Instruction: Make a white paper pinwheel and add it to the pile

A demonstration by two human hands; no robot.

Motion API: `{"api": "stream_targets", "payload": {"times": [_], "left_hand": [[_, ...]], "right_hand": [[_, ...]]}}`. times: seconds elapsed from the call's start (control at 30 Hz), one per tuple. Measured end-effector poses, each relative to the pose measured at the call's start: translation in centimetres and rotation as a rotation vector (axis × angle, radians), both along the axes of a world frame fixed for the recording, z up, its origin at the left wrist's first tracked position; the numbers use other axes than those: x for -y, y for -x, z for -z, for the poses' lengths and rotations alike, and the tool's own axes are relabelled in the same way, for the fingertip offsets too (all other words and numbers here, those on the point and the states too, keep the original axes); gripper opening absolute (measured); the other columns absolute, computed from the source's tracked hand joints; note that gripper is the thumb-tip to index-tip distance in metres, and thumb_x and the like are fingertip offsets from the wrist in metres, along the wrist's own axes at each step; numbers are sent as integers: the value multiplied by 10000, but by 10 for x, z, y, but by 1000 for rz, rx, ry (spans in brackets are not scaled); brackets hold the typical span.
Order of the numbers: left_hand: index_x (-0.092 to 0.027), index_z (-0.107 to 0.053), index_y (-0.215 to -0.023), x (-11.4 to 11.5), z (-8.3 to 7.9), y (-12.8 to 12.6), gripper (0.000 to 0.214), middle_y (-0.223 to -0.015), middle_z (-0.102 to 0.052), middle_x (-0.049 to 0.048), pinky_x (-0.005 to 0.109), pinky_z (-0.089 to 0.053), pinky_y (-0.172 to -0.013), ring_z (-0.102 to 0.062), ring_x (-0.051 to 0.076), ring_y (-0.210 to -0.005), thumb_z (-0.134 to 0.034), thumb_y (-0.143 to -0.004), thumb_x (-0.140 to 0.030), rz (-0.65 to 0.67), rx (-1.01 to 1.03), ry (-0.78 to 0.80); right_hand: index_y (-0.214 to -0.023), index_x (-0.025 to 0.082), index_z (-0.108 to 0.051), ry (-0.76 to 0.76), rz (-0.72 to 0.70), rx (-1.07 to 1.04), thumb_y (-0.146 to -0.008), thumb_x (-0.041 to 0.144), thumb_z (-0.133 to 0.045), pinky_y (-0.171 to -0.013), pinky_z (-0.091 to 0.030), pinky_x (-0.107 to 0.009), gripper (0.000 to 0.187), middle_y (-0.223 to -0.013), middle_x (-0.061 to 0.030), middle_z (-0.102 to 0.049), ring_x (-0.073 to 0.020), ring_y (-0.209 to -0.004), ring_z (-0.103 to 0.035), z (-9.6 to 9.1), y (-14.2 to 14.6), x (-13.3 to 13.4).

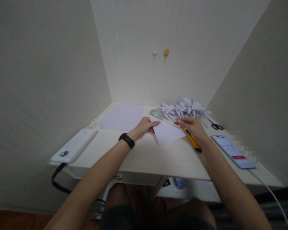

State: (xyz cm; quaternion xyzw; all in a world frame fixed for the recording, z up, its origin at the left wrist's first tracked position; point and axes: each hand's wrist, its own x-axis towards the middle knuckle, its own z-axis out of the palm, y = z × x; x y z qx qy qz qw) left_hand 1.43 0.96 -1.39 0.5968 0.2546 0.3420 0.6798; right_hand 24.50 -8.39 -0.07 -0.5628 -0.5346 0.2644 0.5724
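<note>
A folded white sheet of paper [167, 132] lies on the pale wooden desk [148, 156] in front of me. My left hand [145, 126] is closed in a pinch on the sheet's upper left corner; a black band sits on that wrist. My right hand [191, 126] rests on the sheet's upper right edge with its fingers pressed together on the paper. Something small and red shows under the paper by my left fingers. A yellow utility knife [193, 142] lies under my right wrist.
A pile of folded white paper shapes [186, 108] sits at the back, beside a tape roll [156, 113] and black scissors [216, 126]. A flat paper sheet [123, 117] and a white power bank [74, 145] are left. A phone [232, 151] with cable lies right.
</note>
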Motion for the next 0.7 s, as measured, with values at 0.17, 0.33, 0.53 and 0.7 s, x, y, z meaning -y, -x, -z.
{"api": "stream_targets", "payload": {"times": [0.17, 0.33, 0.53, 0.7], "left_hand": [[-92, -654, -657, 8, 1, -2, 322, -630, -642, 43, 234, -443, -524, -564, 115, -538, -814, -666, -372, 93, -142, -103], [-88, -695, -717, 13, 2, -4, 337, -645, -654, 44, 210, -364, -503, -527, 95, -526, -791, -695, -410, 95, -131, -131], [-82, -726, -754, 7, 5, -8, 243, -727, -708, 90, 244, -420, -569, -605, 140, -589, -757, -719, -320, -48, 4, 7], [-84, -700, -739, -14, 6, -2, 156, -650, -676, 69, 254, -446, -567, -599, 143, -554, -739, -689, -227, -260, 123, 94]], "right_hand": [[-839, 163, -797, 334, -365, 46, -621, 504, -824, -659, -504, -327, 405, -785, -72, -763, -194, -688, -652, 4, 16, 9], [-728, 158, -789, 357, -365, -29, -558, 439, -860, -624, -477, -289, 337, -687, -58, -739, -151, -619, -614, 12, 24, 7], [-658, 157, -778, 365, -345, -177, -510, 381, -865, -598, -466, -269, 282, -633, -47, -721, -129, -571, -597, 13, 27, 5], [-684, 139, -782, 399, -343, -132, -538, 393, -854, -584, -491, -293, 302, -643, -82, -733, -170, -572, -635, 9, 12, 9]]}}
